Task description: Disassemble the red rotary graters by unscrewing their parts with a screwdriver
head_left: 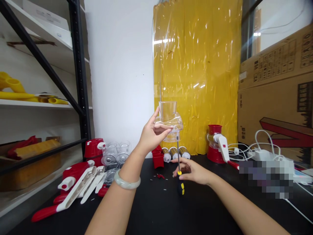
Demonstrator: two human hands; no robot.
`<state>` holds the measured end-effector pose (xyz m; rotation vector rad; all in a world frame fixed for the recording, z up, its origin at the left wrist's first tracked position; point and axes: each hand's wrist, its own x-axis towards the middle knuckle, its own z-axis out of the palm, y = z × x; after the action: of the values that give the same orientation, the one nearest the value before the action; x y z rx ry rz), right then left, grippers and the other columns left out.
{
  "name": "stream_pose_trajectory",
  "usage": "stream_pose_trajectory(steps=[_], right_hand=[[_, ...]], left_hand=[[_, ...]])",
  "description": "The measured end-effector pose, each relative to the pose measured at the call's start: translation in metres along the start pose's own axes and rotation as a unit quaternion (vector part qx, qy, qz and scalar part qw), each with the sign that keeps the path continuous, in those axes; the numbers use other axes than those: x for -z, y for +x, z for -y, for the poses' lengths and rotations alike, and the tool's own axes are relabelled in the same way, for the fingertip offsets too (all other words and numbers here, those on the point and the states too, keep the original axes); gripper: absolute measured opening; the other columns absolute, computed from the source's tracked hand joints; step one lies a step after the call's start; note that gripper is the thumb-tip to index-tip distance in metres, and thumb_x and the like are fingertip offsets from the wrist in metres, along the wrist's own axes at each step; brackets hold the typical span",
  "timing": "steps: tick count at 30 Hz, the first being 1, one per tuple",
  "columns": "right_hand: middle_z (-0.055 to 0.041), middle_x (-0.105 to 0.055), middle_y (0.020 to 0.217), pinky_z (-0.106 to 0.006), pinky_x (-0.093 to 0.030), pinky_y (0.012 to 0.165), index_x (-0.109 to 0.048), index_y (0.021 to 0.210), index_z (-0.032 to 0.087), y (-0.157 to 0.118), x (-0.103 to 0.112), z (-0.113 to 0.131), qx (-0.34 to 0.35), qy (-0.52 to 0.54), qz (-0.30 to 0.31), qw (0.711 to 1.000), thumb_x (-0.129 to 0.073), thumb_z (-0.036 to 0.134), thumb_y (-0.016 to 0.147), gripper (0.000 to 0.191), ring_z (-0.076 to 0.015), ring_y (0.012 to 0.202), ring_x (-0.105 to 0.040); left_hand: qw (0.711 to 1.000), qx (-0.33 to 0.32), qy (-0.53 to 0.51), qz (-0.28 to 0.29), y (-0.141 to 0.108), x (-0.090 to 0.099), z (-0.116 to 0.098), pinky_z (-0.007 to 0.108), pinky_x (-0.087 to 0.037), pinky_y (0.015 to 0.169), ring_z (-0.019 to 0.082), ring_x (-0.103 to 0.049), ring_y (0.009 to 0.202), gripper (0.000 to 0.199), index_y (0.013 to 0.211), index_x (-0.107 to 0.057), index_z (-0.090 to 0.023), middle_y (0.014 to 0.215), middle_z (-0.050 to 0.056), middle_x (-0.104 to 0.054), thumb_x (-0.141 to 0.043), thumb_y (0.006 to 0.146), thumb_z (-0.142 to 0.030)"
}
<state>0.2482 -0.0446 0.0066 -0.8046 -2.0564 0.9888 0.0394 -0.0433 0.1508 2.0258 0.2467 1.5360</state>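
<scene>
My left hand [154, 135] is closed around a clear plastic housing [168, 117], with a wide open neck on top and a round base below. It is held up above the black table. In my right hand [193, 169] is a screwdriver [181, 186] with a black and yellow handle, gripped near the collar between thumb and fingers. Its shaft points straight up, and the tip meets or overlaps the underside of the housing; I cannot tell whether it touches a screw. Small red pieces [160, 176] and several tiny screws or pins [165, 189] lie on the table below.
Red and white crank handles [75, 189], red bases [94, 148] and clear cups [123, 150] crowd the left. Behind stand a red box-like part [158, 158] and grater drums [173, 154]. An assembled rotary grater [215, 147], white cables [266, 143] and a large carton [276, 98] are at right.
</scene>
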Motion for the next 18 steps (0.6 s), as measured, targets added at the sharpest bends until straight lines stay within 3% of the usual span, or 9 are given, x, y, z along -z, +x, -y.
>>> stream_pose_trajectory(steps=[2, 5, 8, 11, 13, 16, 18], right_hand=[[-0.0034, -0.061, 0.091, -0.044, -0.045, 0.094, -0.046, 0.132, 0.020, 0.0012, -0.0005, -0.0012, -0.016, -0.035, -0.037, 0.999, -0.081, 0.047, 0.064, 0.081, -0.0230, 0.095, -0.062], [-0.0095, -0.054, 0.117, -0.045, -0.038, 0.103, -0.048, 0.130, 0.020, 0.0007, 0.0006, -0.0001, -0.002, -0.099, -0.085, 0.991, -0.087, 0.047, 0.051, 0.093, -0.0273, 0.115, -0.051], [-0.0117, -0.047, 0.133, -0.044, -0.035, 0.107, -0.041, 0.137, 0.024, -0.0025, 0.0047, 0.0039, 0.026, -0.044, -0.032, 0.998, -0.081, 0.048, 0.063, 0.087, -0.0257, 0.129, -0.041], [-0.0084, -0.062, 0.106, -0.045, -0.041, 0.100, -0.042, 0.136, 0.021, -0.0031, 0.0061, 0.0052, 0.009, 0.012, 0.015, 1.000, -0.074, 0.049, 0.073, 0.076, -0.0228, 0.109, -0.058], [-0.0055, -0.063, 0.096, -0.045, -0.042, 0.099, -0.047, 0.133, 0.019, -0.0018, 0.0050, 0.0034, -0.009, -0.020, -0.018, 1.000, -0.078, 0.049, 0.066, 0.080, -0.0230, 0.101, -0.061], [-0.0107, -0.051, 0.125, -0.045, -0.037, 0.105, -0.044, 0.135, 0.022, -0.0019, 0.0054, 0.0016, 0.000, -0.074, -0.066, 0.995, -0.087, 0.047, 0.051, 0.098, -0.0276, 0.122, -0.048], [-0.0120, -0.040, 0.140, -0.045, -0.034, 0.108, -0.038, 0.140, 0.025, -0.0044, 0.0085, 0.0036, 0.015, -0.051, -0.038, 0.998, -0.086, 0.045, 0.055, 0.099, -0.0274, 0.134, -0.035]], left_hand=[[1.000, 0.003, 0.000, -0.001, 0.0000, -0.0002, 0.0001, 0.039, -0.055, 0.089, 0.022, -0.071, 0.092, 0.100, 0.153, -0.010, -0.020, 0.086, 0.007, -0.074, -0.073, 0.074, -0.019], [1.000, 0.008, 0.001, -0.003, 0.0001, -0.0003, -0.0008, 0.039, -0.055, 0.090, 0.021, -0.071, 0.092, 0.101, 0.153, -0.010, -0.020, 0.086, 0.007, -0.074, -0.074, 0.074, -0.019], [1.000, 0.007, 0.001, -0.003, 0.0004, -0.0003, -0.0013, 0.039, -0.055, 0.090, 0.021, -0.071, 0.091, 0.101, 0.153, -0.011, -0.021, 0.086, 0.006, -0.074, -0.074, 0.074, -0.020], [1.000, 0.005, 0.001, -0.001, 0.0006, -0.0007, -0.0004, 0.040, -0.055, 0.090, 0.021, -0.071, 0.090, 0.100, 0.153, -0.011, -0.021, 0.086, 0.006, -0.074, -0.073, 0.074, -0.020], [1.000, 0.001, 0.000, 0.001, 0.0006, -0.0010, 0.0005, 0.041, -0.055, 0.090, 0.022, -0.071, 0.091, 0.100, 0.153, -0.011, -0.022, 0.087, 0.006, -0.074, -0.073, 0.075, -0.020], [1.000, -0.002, 0.001, 0.003, 0.0004, -0.0012, 0.0012, 0.041, -0.055, 0.090, 0.022, -0.070, 0.093, 0.099, 0.153, -0.011, -0.023, 0.088, 0.006, -0.074, -0.073, 0.075, -0.020], [1.000, -0.003, 0.002, 0.001, 0.0001, -0.0013, 0.0011, 0.041, -0.055, 0.090, 0.022, -0.070, 0.094, 0.099, 0.153, -0.011, -0.023, 0.088, 0.006, -0.074, -0.073, 0.075, -0.019]])
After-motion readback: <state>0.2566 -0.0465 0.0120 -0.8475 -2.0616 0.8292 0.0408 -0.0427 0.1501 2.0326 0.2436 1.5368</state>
